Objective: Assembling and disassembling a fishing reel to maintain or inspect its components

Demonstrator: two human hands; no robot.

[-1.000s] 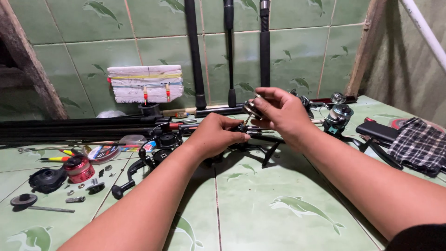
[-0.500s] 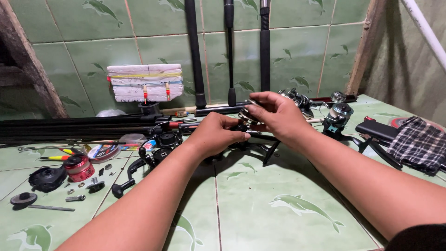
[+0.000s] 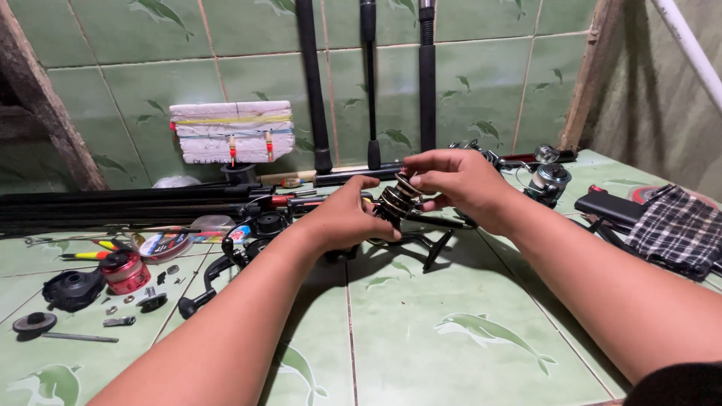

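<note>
Both hands' grips closed on fishing reel [image 3: 395,201], left hand [image 3: 347,218], right hand [image 3: 459,180]; its axis tilts up-right

The floor [image 3: 466,353] is glazed green ceramic tile, glossy, with smooth printed dolphin shapes. The reel [image 3: 397,199] between the left hand [image 3: 347,218] and right hand [image 3: 460,184] looks like dark metal with shiny rims. Near the floor's left edge a red spool [image 3: 125,271] has a polished metallic sheen, beside a matt black plastic part [image 3: 73,289]. At the right edge lies soft checked cloth [image 3: 677,229]. The rods [image 3: 427,75] look matt black; the left beam [image 3: 45,105] is rough wood.
</note>
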